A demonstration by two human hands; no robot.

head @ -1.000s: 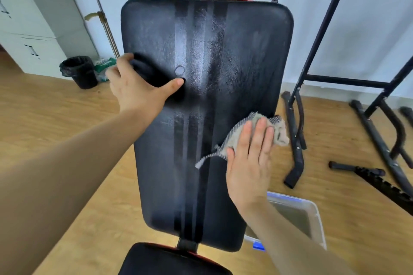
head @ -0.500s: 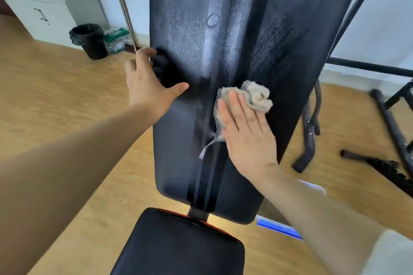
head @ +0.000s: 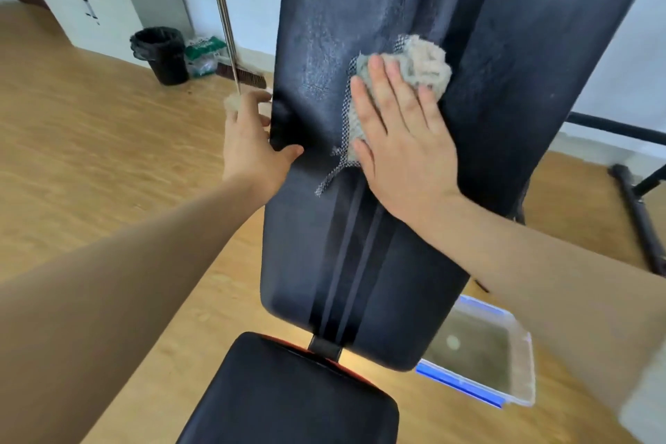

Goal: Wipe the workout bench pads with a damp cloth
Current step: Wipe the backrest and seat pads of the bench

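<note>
The black back pad [head: 360, 263] of the bench slopes up through the middle of the view, with wet streaks on its upper part. My right hand [head: 403, 141] presses a bunched grey cloth [head: 425, 61] flat against the pad's centre stripes, fingers straight. A mesh corner of the cloth hangs below my thumb. My left hand [head: 252, 141] grips the pad's left edge, thumb on the front face and fingers round the side. The black seat pad [head: 288, 400] lies below.
A clear plastic tub [head: 479, 353] of murky water with a blue rim sits on the wooden floor, right of the seat. A black bin [head: 162, 54] and a broom [head: 225, 18] stand by the far wall. Black frame bars [head: 641, 220] lie at the right.
My right hand has slid the cloth up and leftward from the pad's right edge onto the centre stripes. My left hand stays on the left edge. The view has moved closer and lower.
</note>
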